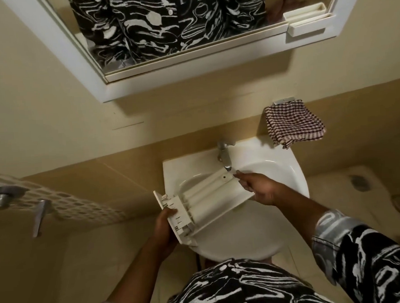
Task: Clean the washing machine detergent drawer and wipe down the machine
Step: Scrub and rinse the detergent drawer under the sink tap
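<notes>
From the head camera, you hold the detergent drawer [210, 196] slantwise over the sink [286, 167]. Its far end sits just under the tap [223, 153] at the back of the sink. Its front panel sticks out past the sink's left front edge.

Your left hand [165, 228] grips the front-panel end from below. The fingers curl round behind the panel, though the drawer hides their tips. Your right hand [260, 189] holds the far end close to the spout, fingers bent over the drawer's edge. You cannot tell from here how firmly they pinch it. Nor can you tell whether water is running.

A checked cloth [294, 124] hangs on the wall just behind the sink's right back corner.

Things that could go wrong from here:
- **Slipping:** wet, soapy plastic turns slick. If either grip loosens, the drawer could drop into the sink and chip or crack.
- **Knocking the tap:** the far end is very close to the spout. A careless twist could knock it against the metal.
- **Water on the floor:** the front panel overhangs the sink. If you tilt that end down, water could run along the channels and spill onto the floor.
- **Wet sleeve:** your right sleeve [334, 225] hangs near the sink's front rim and could get soaked by splashes.
</notes>
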